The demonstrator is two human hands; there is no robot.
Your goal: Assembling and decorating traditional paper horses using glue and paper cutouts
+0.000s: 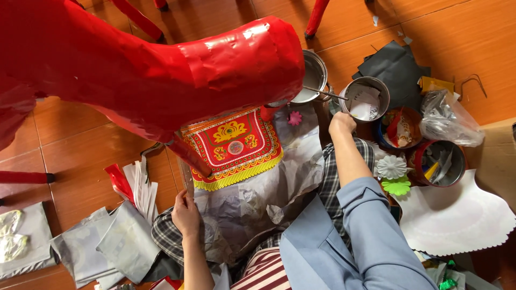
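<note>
the big red paper figure (140,70) runs off the top and left edges, and its bulk hides part of the steel pot (312,75). the right hand (342,123) covers whatever it grips. the white scalloped sheet (457,215) is cut by the right edge.

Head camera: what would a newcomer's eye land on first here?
The big glossy red paper figure filling the upper left. Below it, a red and yellow patterned sheet lies on grey tissue. The right hand reaches toward a metal tin at upper right; the left hand rests on the tissue's edge.
</note>
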